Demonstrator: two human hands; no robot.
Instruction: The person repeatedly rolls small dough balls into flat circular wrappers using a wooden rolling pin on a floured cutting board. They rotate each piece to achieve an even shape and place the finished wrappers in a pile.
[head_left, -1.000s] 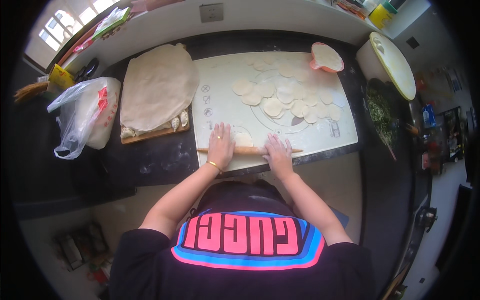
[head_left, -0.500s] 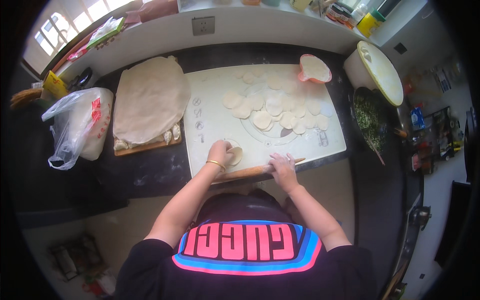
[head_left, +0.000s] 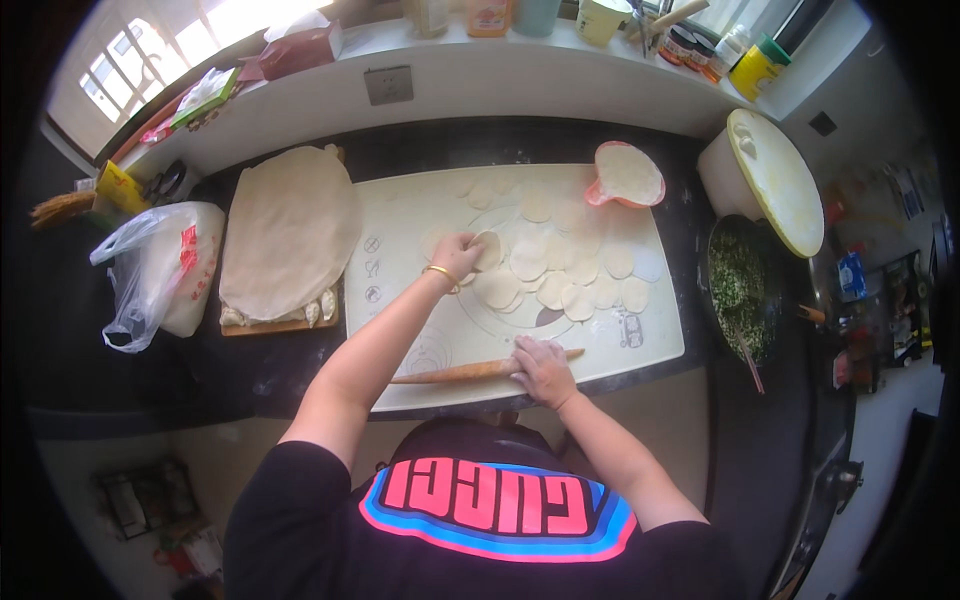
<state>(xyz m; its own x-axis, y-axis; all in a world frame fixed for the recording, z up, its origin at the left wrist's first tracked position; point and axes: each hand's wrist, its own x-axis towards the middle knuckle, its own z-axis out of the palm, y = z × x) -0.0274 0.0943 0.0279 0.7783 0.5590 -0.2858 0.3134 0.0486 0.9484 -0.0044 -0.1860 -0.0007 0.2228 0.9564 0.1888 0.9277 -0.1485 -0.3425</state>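
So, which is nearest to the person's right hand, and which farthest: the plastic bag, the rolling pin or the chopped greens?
1. Rolling pin: right under the right hand.
2. Chopped greens: off to the right.
3. Plastic bag: far left.

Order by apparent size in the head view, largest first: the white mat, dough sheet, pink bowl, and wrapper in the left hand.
1. White mat
2. Dough sheet
3. Pink bowl
4. Wrapper, partly covered by the left hand

the right hand (head_left: 545,373) hides part of the pin (head_left: 455,372); the sheet (head_left: 290,230) partly covers the dumplings (head_left: 328,305); the lower edge cuts off the shirt (head_left: 290,530).
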